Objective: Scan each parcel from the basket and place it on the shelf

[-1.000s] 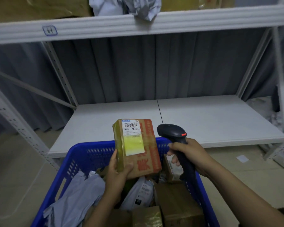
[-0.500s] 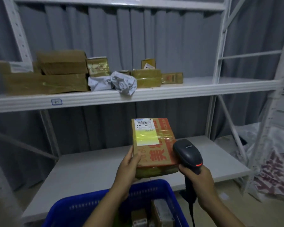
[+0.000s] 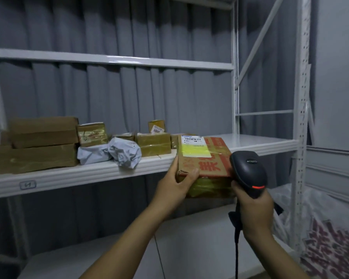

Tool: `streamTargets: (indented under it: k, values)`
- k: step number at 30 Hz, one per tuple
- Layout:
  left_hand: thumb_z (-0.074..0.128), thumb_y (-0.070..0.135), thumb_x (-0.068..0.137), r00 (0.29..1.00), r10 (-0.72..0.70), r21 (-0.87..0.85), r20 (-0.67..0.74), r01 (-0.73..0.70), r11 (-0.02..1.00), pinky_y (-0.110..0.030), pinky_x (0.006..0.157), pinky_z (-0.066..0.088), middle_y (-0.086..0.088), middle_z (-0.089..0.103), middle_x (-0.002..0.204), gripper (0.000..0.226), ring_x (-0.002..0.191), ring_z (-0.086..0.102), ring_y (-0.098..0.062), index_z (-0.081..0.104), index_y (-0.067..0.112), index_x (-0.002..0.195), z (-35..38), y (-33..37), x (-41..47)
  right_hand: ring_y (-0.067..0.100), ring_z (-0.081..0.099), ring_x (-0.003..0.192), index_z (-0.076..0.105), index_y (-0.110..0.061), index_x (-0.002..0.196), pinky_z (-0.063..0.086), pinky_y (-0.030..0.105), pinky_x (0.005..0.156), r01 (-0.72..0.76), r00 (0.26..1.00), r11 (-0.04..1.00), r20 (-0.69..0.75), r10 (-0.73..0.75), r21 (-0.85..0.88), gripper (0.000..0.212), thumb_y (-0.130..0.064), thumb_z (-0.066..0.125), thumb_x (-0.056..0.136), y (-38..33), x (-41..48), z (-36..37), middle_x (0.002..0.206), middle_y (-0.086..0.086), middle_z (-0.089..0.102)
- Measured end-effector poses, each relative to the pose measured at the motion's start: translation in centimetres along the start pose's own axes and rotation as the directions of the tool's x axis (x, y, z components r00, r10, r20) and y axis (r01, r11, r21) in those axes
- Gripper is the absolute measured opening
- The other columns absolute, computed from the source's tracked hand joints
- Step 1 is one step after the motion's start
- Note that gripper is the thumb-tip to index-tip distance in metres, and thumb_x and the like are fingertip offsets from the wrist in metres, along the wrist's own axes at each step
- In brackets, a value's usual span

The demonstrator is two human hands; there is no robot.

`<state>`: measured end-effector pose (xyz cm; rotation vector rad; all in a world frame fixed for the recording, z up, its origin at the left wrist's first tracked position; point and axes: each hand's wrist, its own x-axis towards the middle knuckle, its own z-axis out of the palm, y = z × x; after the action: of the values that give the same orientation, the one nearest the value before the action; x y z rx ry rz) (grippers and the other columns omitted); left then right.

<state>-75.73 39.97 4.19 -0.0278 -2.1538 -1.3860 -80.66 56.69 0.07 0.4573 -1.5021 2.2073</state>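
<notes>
One parcel (image 3: 205,158), one scanner (image 3: 247,172), now at shelf (image 3: 89,174)

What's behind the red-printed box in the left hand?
A small brown parcel peeks out left of the box, on the shelf; bare board shows to its right. Whatever sits directly behind is covered.

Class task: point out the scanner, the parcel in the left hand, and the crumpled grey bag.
scanner (image 3: 247,170): head view, black head.
parcel (image 3: 214,156): head view, printed top face.
crumpled grey bag (image 3: 123,153): head view, its middle.
</notes>
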Motion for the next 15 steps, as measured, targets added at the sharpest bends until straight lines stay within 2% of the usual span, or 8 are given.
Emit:
streamTargets:
  k: [2,4,8,11,13,15]
  values:
    - [0.058,0.054,0.087,1.000,0.020,0.008,-0.019,-0.020,1.000,-0.014,0.079,0.053,0.020,0.060,0.122,0.060,0.108,0.059,-0.001,0.037,0.043,0.141,0.5,0.4,2.6,0.005,0.059,0.078,0.062,-0.030,0.082,0.044,0.030,0.070,0.012,1.000,0.998,0.008,-0.011,-0.057,0.022,-0.012,0.074,0.083,0.0,3.1,1.0,0.081,-0.010,0.065]
    - [0.059,0.057,0.086,0.999,0.011,0.049,-0.046,-0.009,0.999,-0.027,0.091,0.052,0.015,0.058,0.129,0.066,0.116,0.058,-0.010,0.034,0.038,0.144,1.0,0.4,5.3,0.009,0.059,0.082,0.063,-0.029,0.090,0.043,0.031,0.073,-0.008,0.999,0.993,0.037,0.012,-0.118,0.016,-0.019,0.074,0.083,0.5,6.2,2.2,0.085,-0.011,0.065]
    - [0.059,0.059,0.084,0.993,-0.056,0.150,-0.104,0.071,0.986,-0.038,0.101,0.047,0.006,0.055,0.136,0.073,0.121,0.055,-0.018,0.032,0.030,0.145,1.3,-0.8,10.0,0.015,0.061,0.085,0.064,-0.023,0.093,0.043,0.028,0.065,-0.058,0.994,0.984,0.080,0.072,-0.167,0.014,-0.020,0.073,0.083,1.7,10.5,4.5,0.084,-0.009,0.065]
    - [0.059,0.058,0.085,0.982,-0.054,0.223,-0.178,0.094,0.970,-0.037,0.097,0.048,0.002,0.058,0.132,0.063,0.116,0.057,-0.020,0.043,0.025,0.137,1.5,-1.8,12.5,0.017,0.060,0.087,0.063,-0.017,0.099,0.043,0.024,0.064,-0.051,0.988,0.978,0.130,0.079,-0.205,0.017,-0.019,0.072,0.085,2.3,12.7,5.6,0.086,-0.004,0.064]
    - [0.055,0.058,0.088,0.969,-0.044,0.281,-0.243,0.113,0.953,-0.034,0.090,0.047,0.001,0.058,0.131,0.062,0.115,0.057,-0.022,0.042,0.022,0.136,1.7,-2.0,13.7,0.018,0.058,0.087,0.063,-0.017,0.099,0.042,0.023,0.063,-0.048,0.985,0.973,0.149,0.084,-0.225,0.017,-0.021,0.072,0.085,2.6,14.0,6.0,0.089,-0.001,0.064]
    - [0.051,0.059,0.090,0.952,-0.033,0.327,-0.305,0.138,0.935,-0.032,0.085,0.048,-0.001,0.058,0.129,0.064,0.114,0.058,-0.024,0.038,0.020,0.139,1.8,-2.0,14.7,0.019,0.058,0.090,0.064,-0.017,0.101,0.042,0.028,0.066,-0.050,0.982,0.971,0.167,0.090,-0.234,0.019,-0.024,0.072,0.085,2.8,15.3,6.6,0.095,0.002,0.065]
